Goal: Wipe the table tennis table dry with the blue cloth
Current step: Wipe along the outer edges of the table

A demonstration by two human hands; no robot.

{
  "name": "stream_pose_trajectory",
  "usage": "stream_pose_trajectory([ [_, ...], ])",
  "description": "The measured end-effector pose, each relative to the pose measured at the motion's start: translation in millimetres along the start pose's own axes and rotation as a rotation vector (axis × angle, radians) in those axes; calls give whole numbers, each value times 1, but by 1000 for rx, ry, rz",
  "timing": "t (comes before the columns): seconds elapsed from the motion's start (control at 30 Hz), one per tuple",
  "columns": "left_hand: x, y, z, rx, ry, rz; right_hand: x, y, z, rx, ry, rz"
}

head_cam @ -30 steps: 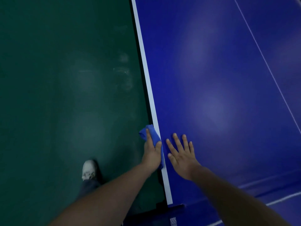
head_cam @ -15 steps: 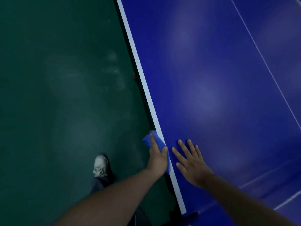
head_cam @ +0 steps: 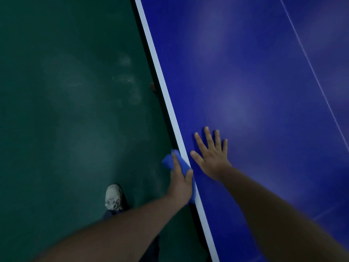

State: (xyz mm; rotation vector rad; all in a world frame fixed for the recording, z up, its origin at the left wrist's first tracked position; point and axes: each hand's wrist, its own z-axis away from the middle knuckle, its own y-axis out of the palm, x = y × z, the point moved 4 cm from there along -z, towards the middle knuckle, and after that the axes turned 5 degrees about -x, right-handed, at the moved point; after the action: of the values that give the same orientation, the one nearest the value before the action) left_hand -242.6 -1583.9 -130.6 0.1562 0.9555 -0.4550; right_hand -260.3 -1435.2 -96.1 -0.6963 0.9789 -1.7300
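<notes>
The blue table tennis table [head_cam: 255,76] fills the right half of the view, with a white line along its left edge. My left hand [head_cam: 181,183] grips the blue cloth [head_cam: 170,161] against that side edge, thumb on top of the white line and fingers over the side. Most of the cloth is bunched under and ahead of the hand. My right hand [head_cam: 210,155] lies flat on the tabletop just right of the edge, fingers spread and straight, holding nothing.
Dark green floor [head_cam: 66,110] lies to the left of the table. My white shoe [head_cam: 113,197] stands on it below the left forearm. A thin white centre line [head_cam: 311,69] crosses the tabletop at the right.
Both hands have slid forward along the table's left edge, the left one still wiping with the cloth. My foot has stepped forward too.
</notes>
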Motion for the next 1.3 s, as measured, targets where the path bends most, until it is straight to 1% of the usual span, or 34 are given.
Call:
stream_pose_trajectory([
  [0.13,-56,-32,-76,-33,-26,-92,0,-1,1,22,1,-17],
  [0.23,-79,-41,-93,-49,-50,-87,2,-2,2,38,-12,-6],
  [0.33,-58,-28,-58,-32,-47,-35,2,-4,3,58,-11,2],
  [0.4,-28,-13,-16,42,-80,-25,3,-5,5,69,-12,-8],
  [0.47,-5,-1,18,117,-152,-54,4,-6,4,81,-9,-5],
  [0.53,3,2,26,159,-195,-55,4,-7,4,90,-2,-2],
  [0.6,-3,-4,14,198,-191,-60,5,-8,3,99,-3,-4],
  [0.7,-21,-17,-17,170,-138,-86,6,-9,3,107,-9,-28],
  [0.8,-46,-27,-55,97,-149,-125,7,-10,3,111,-11,-29],
  [0.93,-81,-47,-104,48,-104,-169,4,-7,2,112,3,-11],
  [1.0,-93,-53,-122,8,-85,-141,4,-7,2,118,6,-12],
  [1.07,-96,-50,-116,-64,-63,-88,5,-7,4,122,0,-25],
  [1.13,-84,-41,-89,-129,-50,-23,4,-6,6,126,21,-37],
  [1.2,-67,-30,-53,-69,-84,7,1,-2,6,112,26,-36],
  [1.3,-53,-22,-45,-43,-103,6,-2,-1,4,116,36,-10],
])
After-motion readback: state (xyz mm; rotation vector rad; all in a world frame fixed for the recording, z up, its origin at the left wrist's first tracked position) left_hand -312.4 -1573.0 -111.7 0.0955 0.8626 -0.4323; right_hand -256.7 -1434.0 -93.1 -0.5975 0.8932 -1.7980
